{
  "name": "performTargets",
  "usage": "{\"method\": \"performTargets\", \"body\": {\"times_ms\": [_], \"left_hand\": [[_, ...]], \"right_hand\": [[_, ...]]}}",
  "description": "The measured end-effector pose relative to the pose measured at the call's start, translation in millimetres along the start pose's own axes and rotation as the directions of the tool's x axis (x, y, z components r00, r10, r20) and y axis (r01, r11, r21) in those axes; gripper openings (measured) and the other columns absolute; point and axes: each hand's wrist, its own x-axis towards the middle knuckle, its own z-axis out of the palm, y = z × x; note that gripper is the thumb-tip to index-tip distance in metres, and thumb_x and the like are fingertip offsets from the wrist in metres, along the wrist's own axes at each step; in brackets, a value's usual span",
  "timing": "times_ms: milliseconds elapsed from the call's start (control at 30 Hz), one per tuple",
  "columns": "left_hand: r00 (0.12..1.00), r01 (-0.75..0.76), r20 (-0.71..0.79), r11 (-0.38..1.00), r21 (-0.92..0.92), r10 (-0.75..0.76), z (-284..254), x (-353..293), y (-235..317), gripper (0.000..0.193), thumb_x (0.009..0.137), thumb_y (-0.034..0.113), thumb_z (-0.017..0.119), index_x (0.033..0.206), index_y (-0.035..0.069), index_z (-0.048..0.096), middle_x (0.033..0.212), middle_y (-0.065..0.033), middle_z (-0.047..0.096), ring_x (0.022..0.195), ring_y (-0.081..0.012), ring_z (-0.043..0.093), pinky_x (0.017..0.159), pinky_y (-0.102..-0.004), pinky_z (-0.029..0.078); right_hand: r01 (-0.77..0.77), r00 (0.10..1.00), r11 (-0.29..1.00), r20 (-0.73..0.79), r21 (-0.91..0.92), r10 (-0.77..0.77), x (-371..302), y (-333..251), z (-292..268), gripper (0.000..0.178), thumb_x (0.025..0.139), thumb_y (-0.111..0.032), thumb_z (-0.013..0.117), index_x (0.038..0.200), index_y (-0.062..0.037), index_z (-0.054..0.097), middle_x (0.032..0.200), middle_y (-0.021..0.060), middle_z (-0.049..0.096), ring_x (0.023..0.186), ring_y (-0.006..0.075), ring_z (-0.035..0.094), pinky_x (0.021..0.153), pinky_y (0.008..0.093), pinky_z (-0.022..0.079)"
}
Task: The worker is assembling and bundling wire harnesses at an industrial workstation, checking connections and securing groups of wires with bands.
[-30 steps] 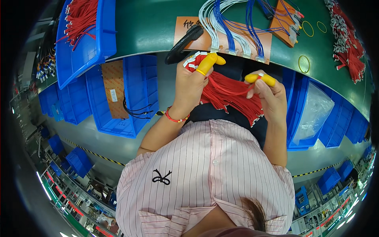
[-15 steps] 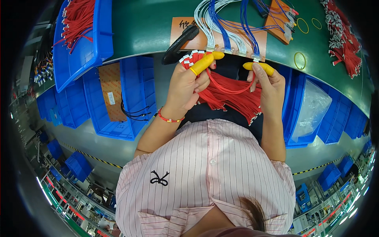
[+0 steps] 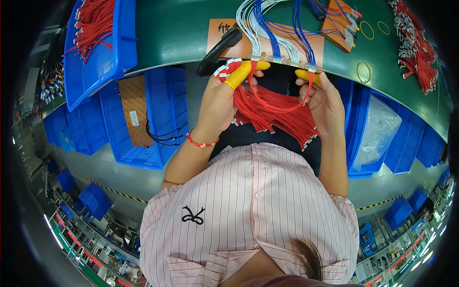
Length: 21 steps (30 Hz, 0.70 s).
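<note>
My left hand (image 3: 221, 103), a yellow cot on a finger, is closed around a bundle of red wires (image 3: 282, 117) tipped with small white connectors. The bundle hangs over my lap toward the right. One red wire (image 3: 276, 111) droops in a loop between two clear connector housings, the left one (image 3: 256, 58) and the right one (image 3: 311, 68), at the bench edge. Beside the right housing is my right hand (image 3: 329, 103), also with a yellow cot. Its fingers curl loosely behind the wire, and its thumb stands off it. White wires (image 3: 247, 28) and blue wires (image 3: 299, 33) run back from the housings.
An orange board (image 3: 217, 40) lies under the wires, with a black handle-like object (image 3: 220, 51) at its left. A blue bin (image 3: 125, 52) of red wires stands left. More red wires (image 3: 420, 57) and yellow rubber bands (image 3: 363, 72) lie right. Blue bins (image 3: 167, 110) sit below the bench.
My right thumb has come off the right housing, so the red wire running up to it now shows. My left hand has shifted slightly left, and the loop shows more fully.
</note>
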Motion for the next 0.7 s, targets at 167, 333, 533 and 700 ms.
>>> {"method": "performTargets", "body": {"times_ms": [167, 333, 533, 700], "left_hand": [[0.98, 0.062, 0.194, 0.994, -0.084, -0.045, 2, 10, 1, 0.033, 0.104, 0.02, 0.043, 0.113, -0.008, 0.059, 0.089, -0.0106, 0.064, 0.07, -0.0136, 0.058, 0.068, -0.027, 0.049], [0.977, 0.136, 0.183, 0.977, -0.166, -0.104, 10, 7, 5, 0.034, 0.105, 0.02, 0.038, 0.112, -0.008, 0.056, 0.076, -0.0053, 0.054, 0.057, -0.0079, 0.045, 0.057, -0.0241, 0.041], [0.965, 0.162, 0.236, 0.97, -0.182, -0.117, 4, 8, 2, 0.031, 0.105, 0.021, 0.039, 0.103, -0.005, 0.055, 0.069, 0.001, 0.045, 0.049, -0.0041, 0.033, 0.047, -0.021, 0.03], [0.878, 0.427, 0.379, 0.835, -0.346, -0.292, 0, -12, -2, 0.021, 0.101, 0.023, 0.051, 0.11, 0.005, 0.06, 0.061, 0.0025, 0.044, 0.046, -0.0056, 0.033, 0.046, -0.0217, 0.027]], "right_hand": [[0.164, 0.986, 0.762, 0.075, -0.627, -0.15, 0, 27, -6, 0.02, 0.096, -0.015, 0.06, 0.105, 0.0005, 0.068, 0.095, 0.0028, 0.064, 0.078, 0.0089, 0.055, 0.074, 0.0257, 0.046], [0.537, 0.823, 0.175, 0.466, -0.825, -0.326, 14, 52, 24, 0.012, 0.083, -0.008, 0.069, 0.089, 0.0016, 0.065, 0.084, 0.011, 0.06, 0.08, 0.0254, 0.061, 0.073, 0.0342, 0.049], [0.422, 0.901, 0.358, 0.339, -0.833, -0.271, 13, 51, 29, 0.01, 0.085, -0.007, 0.066, 0.089, 0.002, 0.063, 0.085, 0.0108, 0.062, 0.078, 0.0234, 0.062, 0.072, 0.0327, 0.05], [0.194, 0.979, 0.817, 0.155, -0.543, -0.129, 11, 49, 13, 0.013, 0.093, -0.013, 0.061, 0.096, 0.0, 0.062, 0.093, 0.0092, 0.066, 0.08, 0.0207, 0.064, 0.078, 0.0305, 0.05]]}}
